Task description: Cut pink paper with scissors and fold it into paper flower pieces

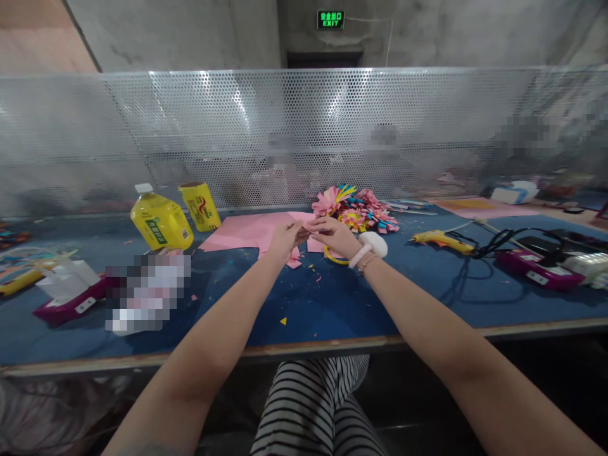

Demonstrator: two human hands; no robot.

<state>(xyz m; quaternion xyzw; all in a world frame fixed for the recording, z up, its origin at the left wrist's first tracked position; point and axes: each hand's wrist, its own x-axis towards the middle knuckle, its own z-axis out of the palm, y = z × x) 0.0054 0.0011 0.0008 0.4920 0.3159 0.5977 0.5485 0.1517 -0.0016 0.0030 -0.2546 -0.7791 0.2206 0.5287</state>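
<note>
So, pls tell me, what do the two hands do now?

Both are above the blue-covered worktable (pixel 313 307), approx. in the middle. L hand (pixel 287 239) and R hand (pixel 339 235) meet at the fingertips, w/ a small, thin piece of pink paper (pixel 310 226) btwn them.

And the fingers, are they spread?

No. In each hand they are bent and drawn together, pinching this piece. The exact place of each L fingertip I cannot tell, b/c it is too small.

OK. What is nearby?

Flat, plain pink paper sheets (pixel 240 231) lie just behind and L of the hands. Behind R hand is a heap of pink, yellow and blue fringed paper flowers (pixel 363 210). A thin yellow ring (pixel 335 256) is partly hidden under R hand.

Anything further out?

Yes: on the R side, a yellow glue gun (pixel 441 240) w/ black cable; on the L side, a yellow, white-capped plastic bottle (pixel 160 220) near an upright yellow cylinder (pixel 200 207).
</note>
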